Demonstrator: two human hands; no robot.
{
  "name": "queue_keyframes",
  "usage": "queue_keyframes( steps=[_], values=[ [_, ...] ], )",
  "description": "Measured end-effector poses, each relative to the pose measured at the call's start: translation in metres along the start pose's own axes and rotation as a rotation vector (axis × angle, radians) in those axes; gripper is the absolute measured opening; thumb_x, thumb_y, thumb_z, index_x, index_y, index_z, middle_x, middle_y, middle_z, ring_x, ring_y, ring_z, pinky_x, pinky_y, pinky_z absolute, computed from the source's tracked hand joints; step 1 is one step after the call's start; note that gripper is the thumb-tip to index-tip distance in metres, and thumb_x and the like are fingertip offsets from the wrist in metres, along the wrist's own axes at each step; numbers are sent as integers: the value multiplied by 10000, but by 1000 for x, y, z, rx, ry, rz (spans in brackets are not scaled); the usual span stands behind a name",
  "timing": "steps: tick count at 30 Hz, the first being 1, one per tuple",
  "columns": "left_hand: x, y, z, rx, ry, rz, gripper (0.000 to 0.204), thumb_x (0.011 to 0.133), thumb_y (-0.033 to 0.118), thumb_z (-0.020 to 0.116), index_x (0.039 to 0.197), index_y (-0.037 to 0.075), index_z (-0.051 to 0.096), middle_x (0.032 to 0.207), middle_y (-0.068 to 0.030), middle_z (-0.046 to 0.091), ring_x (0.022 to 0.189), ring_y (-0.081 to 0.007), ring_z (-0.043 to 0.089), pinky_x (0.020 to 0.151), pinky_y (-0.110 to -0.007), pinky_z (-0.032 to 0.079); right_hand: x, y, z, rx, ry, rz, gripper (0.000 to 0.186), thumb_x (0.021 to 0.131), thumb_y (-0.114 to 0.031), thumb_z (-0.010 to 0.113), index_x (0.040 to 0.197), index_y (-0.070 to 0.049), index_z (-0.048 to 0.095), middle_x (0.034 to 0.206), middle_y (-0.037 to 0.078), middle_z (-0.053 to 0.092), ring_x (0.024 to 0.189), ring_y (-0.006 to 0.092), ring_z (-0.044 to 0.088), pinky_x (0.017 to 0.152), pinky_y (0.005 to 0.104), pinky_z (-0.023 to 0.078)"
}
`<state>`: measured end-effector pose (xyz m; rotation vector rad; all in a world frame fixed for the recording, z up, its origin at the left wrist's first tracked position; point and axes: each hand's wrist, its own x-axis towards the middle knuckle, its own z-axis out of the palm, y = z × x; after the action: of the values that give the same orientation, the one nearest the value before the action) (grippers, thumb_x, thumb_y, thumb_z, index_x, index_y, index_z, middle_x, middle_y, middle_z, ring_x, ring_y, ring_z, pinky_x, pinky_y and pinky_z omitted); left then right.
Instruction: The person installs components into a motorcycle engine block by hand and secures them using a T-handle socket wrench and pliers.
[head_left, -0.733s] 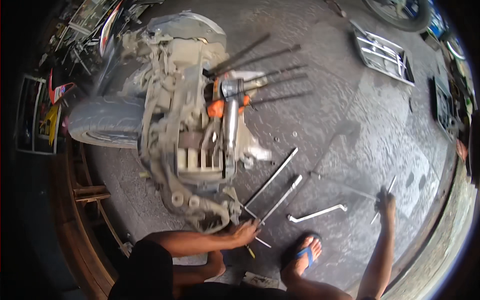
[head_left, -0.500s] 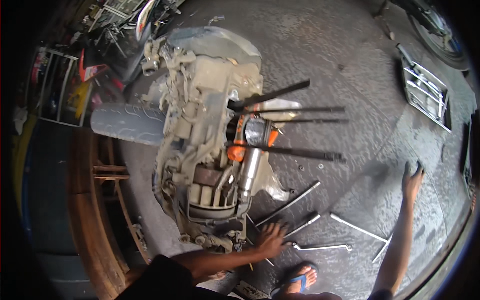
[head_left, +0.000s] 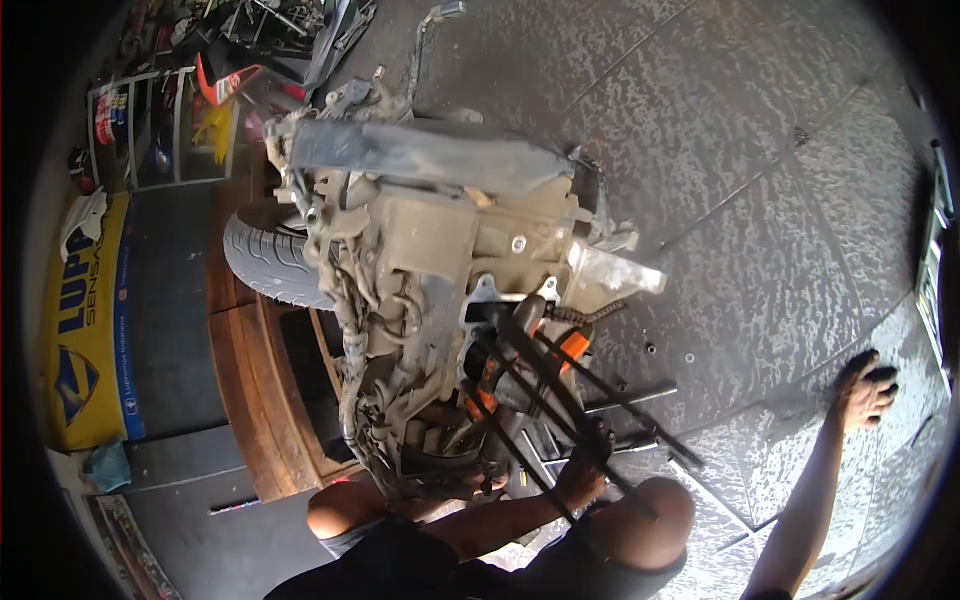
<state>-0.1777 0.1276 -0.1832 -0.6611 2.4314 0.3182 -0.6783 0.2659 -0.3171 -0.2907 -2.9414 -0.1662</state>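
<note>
A dirty motorcycle engine (head_left: 420,240) stands in front of me, long dark studs (head_left: 560,400) sticking out of its open cylinder side toward me. An orange part (head_left: 572,350) shows between the studs. Low beside the engine, my left hand (head_left: 582,475) is partly covered by the studs and my knee. Its fingers are too hidden to tell what they hold, if anything. Several metal wrenches and rods (head_left: 640,455) lie on the floor near it. Far to the right, my right hand (head_left: 868,395) reaches down at the grey floor, fingers apart and nothing visible in them.
A tyre (head_left: 268,260) and a curved wooden bench (head_left: 265,400) are left of the engine. Small nuts (head_left: 690,357) lie on the floor (head_left: 760,270). A metal rack (head_left: 932,290) stands at the right rim. Parts and shelving (head_left: 165,125) crowd the back left.
The view has shifted and tilted, so the engine appears turned. My left hand has moved from over the floor tools to behind the studs. My right hand stays out to the right, by the floor.
</note>
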Motion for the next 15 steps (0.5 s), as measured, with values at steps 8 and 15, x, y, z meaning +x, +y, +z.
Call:
queue_keyframes(
  steps=[8,15],
  values=[
    [7,7,-5,-111,-48,-51,734,809,136,563,1443,-93,273,1491,-362,215,1405,-500,227,1010,-486,442,3,-6,-6,87,51,-68,889,867,-782,237,1499,-159,296,1500,204,330,1374,381,317,1063,603,222],
    [8,-1,0,-289,78,-58,550,901,-20,451,1424,-92,294,1464,-358,258,1343,-530,316,1115,-556,337,3,-4,-16,116,11,-71,922,863,-785,221,1523,-142,253,1529,235,263,1411,405,249,1095,606,177]
  ],
)
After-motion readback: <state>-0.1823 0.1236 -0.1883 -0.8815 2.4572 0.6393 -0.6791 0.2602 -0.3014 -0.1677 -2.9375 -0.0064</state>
